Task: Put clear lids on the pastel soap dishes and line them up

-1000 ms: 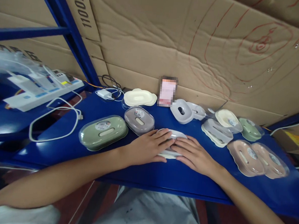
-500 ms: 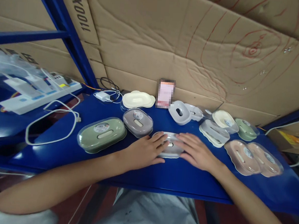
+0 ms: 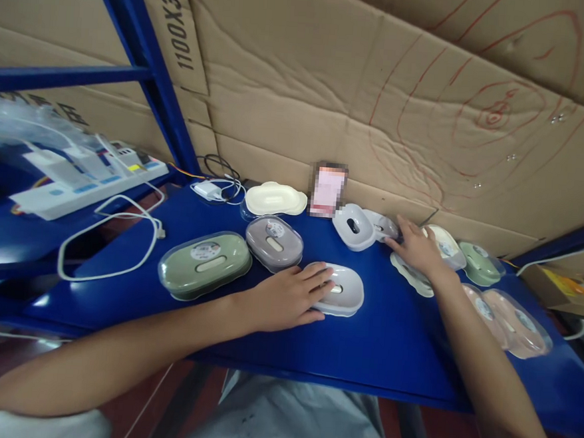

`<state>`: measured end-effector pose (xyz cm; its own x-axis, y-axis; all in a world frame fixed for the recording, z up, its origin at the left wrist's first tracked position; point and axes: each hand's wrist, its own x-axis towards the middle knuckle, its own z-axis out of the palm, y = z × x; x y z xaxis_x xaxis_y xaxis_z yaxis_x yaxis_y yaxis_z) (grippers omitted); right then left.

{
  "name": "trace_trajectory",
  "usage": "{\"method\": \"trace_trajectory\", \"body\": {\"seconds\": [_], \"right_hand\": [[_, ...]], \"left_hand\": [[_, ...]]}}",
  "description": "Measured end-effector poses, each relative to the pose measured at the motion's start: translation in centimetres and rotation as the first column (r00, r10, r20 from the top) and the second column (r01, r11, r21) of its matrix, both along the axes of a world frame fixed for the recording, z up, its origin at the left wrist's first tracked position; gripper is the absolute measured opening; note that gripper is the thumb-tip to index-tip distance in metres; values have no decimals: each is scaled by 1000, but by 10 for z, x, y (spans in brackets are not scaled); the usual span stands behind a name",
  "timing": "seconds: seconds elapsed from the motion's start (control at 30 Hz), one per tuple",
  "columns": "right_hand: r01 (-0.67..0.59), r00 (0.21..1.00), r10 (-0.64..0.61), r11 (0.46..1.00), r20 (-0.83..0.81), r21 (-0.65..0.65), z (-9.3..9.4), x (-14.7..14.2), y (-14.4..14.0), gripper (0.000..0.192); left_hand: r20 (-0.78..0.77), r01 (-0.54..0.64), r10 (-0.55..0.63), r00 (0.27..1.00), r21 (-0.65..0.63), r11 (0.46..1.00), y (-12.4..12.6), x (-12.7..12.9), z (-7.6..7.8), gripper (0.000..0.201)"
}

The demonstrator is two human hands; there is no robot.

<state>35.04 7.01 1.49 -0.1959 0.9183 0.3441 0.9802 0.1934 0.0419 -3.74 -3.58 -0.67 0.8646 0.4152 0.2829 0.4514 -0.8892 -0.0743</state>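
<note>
My left hand point(image 3: 291, 298) lies on the left side of a pale grey oval soap dish point(image 3: 350, 295), fingers stretched out over its rim and slotted middle. My right hand point(image 3: 420, 247) is at the back right, fingers apart, above a cream scalloped tray point(image 3: 420, 284) and beside a pale grey piece point(image 3: 384, 227); I cannot tell whether the fingertips touch that piece. Next to it leans a grey slotted dish point(image 3: 355, 227). A lidded grey soap dish point(image 3: 274, 243) and a lidded green one point(image 3: 206, 266) stand left of my left hand.
Cream trays point(image 3: 275, 199) lie at the back, near a propped phone point(image 3: 329, 189). On the right are a cream dish point(image 3: 445, 244), a green dish point(image 3: 479, 264) and pink dishes point(image 3: 517, 321). A power strip point(image 3: 89, 181) and white cable point(image 3: 62, 250) lie left; cardboard point(image 3: 292, 79) walls the back.
My right hand has left the grey soap dish and moved up and right to the pieces at the back. My left hand stays on the dish. The view has shifted slightly.
</note>
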Motion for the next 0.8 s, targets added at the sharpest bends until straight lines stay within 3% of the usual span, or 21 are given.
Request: {"method": "trace_trajectory", "body": {"seconds": [0.13, 0.3, 0.4, 0.5, 0.6, 0.67, 0.8], "right_hand": [[-22, 999, 23, 999, -29, 38, -8, -3, -2, 59], [-4, 989, 32, 982, -146, 188, 4, -3, -9, 55], [72, 965, 14, 946, -263, 315, 15, -7, -15, 54], [100, 924, 76, 898, -374, 429, 26, -19, -33, 45], [-86, 806, 340, 877, -484, 473, 33, -40, -65, 23], [-266, 706, 471, 869, -529, 418, 32, -56, -89, 12], [-451, 617, 503, 856, -605, 252, 17, -84, -120, 12]], "left_hand": [[29, 16, -16, 999, 5, 1000, 0, -2, -4, 61], [74, 17, -14, 997, -40, 999, 1, -2, -3, 53], [92, 25, -12, 996, -135, 990, 1, -2, 1, 52], [172, -9, 66, 983, -314, 949, 0, -1, 3, 73], [255, -43, 188, 948, -485, 873, 1, 0, 2, 105], [305, -16, 222, 926, -557, 830, 3, 0, 0, 120], [364, 58, 202, 909, -591, 804, 9, -1, -1, 134]]}}
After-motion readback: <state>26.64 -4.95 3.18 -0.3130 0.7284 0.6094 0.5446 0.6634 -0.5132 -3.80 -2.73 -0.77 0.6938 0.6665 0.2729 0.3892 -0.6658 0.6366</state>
